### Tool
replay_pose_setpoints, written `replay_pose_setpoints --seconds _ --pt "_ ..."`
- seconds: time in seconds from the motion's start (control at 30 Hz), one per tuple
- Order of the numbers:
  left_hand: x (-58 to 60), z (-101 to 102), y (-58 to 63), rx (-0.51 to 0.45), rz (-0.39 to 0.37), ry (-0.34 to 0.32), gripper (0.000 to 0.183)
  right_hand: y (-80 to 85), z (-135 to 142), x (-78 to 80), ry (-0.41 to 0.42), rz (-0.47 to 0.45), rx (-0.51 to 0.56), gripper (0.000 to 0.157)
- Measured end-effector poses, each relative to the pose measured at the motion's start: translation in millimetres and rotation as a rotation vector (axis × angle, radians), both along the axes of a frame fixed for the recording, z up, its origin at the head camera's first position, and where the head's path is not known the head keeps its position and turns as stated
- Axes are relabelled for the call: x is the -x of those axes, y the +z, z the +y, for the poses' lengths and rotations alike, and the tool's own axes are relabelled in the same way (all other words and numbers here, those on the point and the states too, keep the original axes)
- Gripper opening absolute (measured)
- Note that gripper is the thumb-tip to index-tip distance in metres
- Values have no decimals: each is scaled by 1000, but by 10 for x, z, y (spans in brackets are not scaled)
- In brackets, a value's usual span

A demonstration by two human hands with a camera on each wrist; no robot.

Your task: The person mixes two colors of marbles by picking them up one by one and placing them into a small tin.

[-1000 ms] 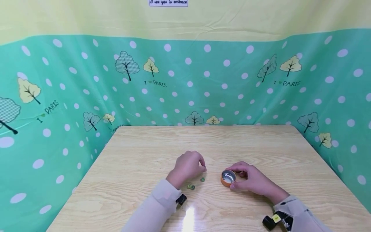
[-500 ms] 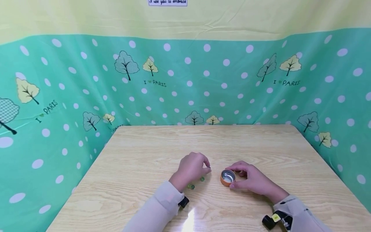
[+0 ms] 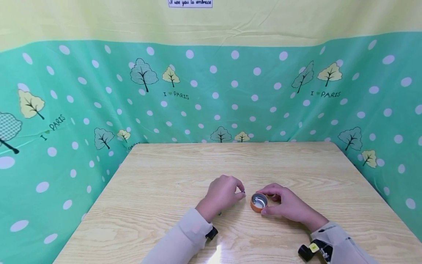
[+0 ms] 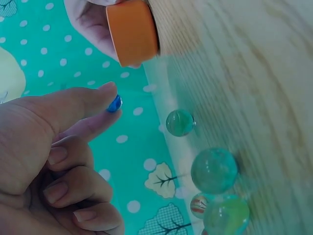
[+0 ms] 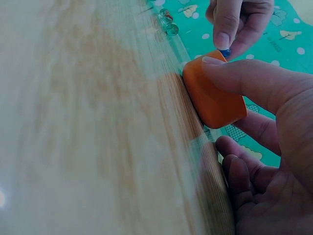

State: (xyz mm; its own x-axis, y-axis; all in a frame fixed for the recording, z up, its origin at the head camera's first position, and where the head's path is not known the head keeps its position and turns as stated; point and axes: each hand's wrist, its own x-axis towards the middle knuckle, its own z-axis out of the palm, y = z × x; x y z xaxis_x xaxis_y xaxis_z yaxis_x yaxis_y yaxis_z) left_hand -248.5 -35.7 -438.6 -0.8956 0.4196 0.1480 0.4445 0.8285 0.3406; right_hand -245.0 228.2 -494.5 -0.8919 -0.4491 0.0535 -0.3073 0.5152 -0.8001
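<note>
Steadying an orange tin (image 3: 259, 209)

Clamps a blue marble (image 4: 115, 104) between fingers of the left hand (image 3: 224, 193), just off the orange tin's ten o'clock. Grips from three o'clock with fingers of the right hand (image 3: 290, 205), apparently to prevent sliding on the counter (image 3: 158, 165).

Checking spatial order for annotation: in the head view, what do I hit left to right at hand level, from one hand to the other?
Left hand → small, round, blue glassy marble → short, round, orange container with shiny silver inside → right hand.
</note>
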Motion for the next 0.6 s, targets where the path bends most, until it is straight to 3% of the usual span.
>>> replay_pose_setpoints --seconds 0.6 --pt "-44 80 -11 6 23 -31 15 36 -25 -32 -2 -13 -8 57"
